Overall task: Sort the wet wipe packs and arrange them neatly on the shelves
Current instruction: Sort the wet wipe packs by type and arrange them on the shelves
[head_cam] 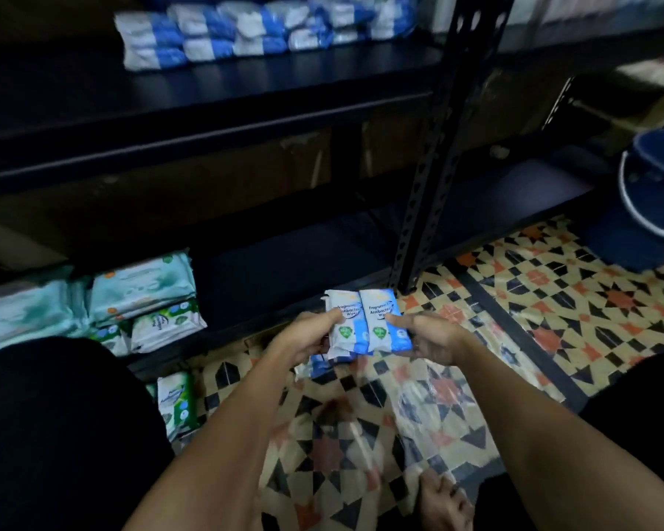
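While crouched above patterned floor tiles (552,300), a person pinches two blue-white wipe pkts side by side: left hand (303,335) on left pack (342,323), right hand (430,339) on right pack (384,320), w/ matching packs (265,28) on upper shelf (208,86).

Glossy plastic wipe packs (365,323); matt black perforated metal shelf post (441,147); shiny patterned floor (552,300).

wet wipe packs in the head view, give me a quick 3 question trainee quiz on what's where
1. True or false: each hand holds a blue and white pack.
2. Where does the row of blue and white packs sit?
A. upper shelf
B. floor
C. bottom shelf
3. Fill in: the green and white packs are stacked on the ___ shelf.

Key: 1 true, left hand and right hand; 2 A; 3 bottom.
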